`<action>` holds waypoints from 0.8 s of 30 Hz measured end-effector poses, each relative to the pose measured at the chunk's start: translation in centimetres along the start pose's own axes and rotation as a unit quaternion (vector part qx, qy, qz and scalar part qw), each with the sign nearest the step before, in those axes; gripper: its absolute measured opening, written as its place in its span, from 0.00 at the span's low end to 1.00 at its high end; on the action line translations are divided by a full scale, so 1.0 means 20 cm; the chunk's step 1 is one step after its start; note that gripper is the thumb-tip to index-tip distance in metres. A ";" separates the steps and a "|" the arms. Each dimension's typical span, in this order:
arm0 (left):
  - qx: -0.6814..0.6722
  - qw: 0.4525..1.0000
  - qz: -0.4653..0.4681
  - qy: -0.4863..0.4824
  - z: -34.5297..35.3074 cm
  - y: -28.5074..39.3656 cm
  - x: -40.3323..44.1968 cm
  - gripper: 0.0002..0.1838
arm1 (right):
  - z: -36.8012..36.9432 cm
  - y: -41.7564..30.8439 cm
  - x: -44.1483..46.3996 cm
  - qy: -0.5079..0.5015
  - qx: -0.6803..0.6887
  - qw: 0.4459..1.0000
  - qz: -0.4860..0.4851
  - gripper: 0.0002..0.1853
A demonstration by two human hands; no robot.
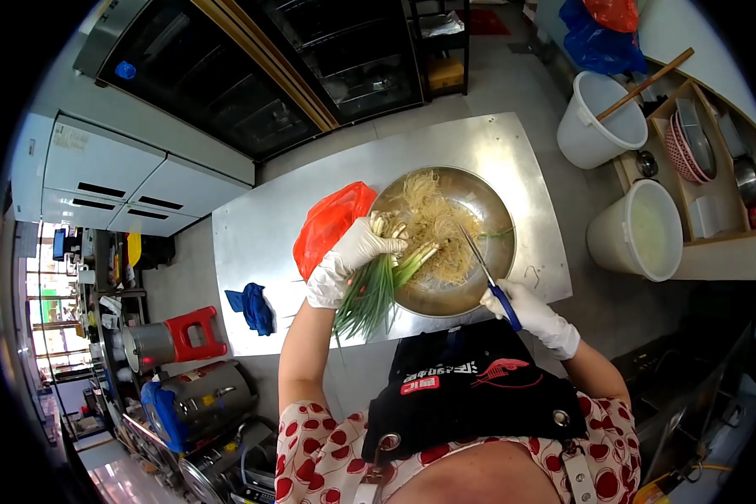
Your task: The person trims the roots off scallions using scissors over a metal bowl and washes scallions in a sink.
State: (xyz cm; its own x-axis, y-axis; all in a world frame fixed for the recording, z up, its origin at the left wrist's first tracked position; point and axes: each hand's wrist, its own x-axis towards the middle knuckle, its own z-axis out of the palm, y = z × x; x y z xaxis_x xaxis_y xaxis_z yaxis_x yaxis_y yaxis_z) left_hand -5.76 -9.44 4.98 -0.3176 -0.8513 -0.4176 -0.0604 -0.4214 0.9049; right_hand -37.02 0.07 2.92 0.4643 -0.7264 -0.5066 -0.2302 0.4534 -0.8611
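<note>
My left hand (361, 250), in a white glove, is closed around a bunch of green onions (368, 296). Their green leaves hang toward me, and the pale root ends point over a wide metal bowl (493, 202). Stringy, tan roots (433, 206) lie heaped inside the bowl. In my gloved right hand (521, 309) is a pair of scissors (489, 277) with blue handles, its blades reaching over the bowl's right side. Behind my left hand, a red plastic bag (332, 220) rests against the bowl.
The bowl stands on a metal table (269, 218). A crumpled blue bag (252, 308) lies at its left. White buckets (634, 231) and a shelf (714, 252) are to the right. A red stool (195, 334) stands left, and glass-door cabinets (344, 59) line the back.
</note>
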 end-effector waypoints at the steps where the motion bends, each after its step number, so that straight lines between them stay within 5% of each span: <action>1: 0.004 1.000 -0.011 -0.004 -0.01 -0.01 0.01 0.11 | -0.02 0.04 -0.03 -0.008 -0.013 0.999 -0.035 0.20; 2: 0.009 1.000 -0.021 -0.009 -0.02 -0.02 0.02 0.11 | -0.03 0.07 -0.04 -0.016 -0.027 0.997 -0.070 0.21; 6: 0.044 0.998 -0.036 -0.015 -0.01 0.01 0.03 0.12 | -0.11 0.10 -0.03 -0.098 -0.121 0.981 0.117 0.28; 14: 0.028 0.998 -0.027 -0.055 0.00 0.00 0.01 0.15 | -0.08 0.09 0.19 -0.133 -0.072 0.980 0.132 0.33; 24: 0.099 0.994 0.011 -0.036 0.00 -0.07 0.02 0.15 | -0.10 -0.01 0.30 -0.131 -0.075 0.979 0.140 0.22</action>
State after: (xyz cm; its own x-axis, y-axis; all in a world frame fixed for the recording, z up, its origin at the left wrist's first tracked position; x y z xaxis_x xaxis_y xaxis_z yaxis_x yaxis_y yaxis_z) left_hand -5.73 -9.24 3.64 -0.3876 -0.8322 -0.3965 -0.2352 -0.3266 0.9154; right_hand -35.77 -5.43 -0.06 0.5636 -0.4188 -0.7120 -0.4939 0.5200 -0.6969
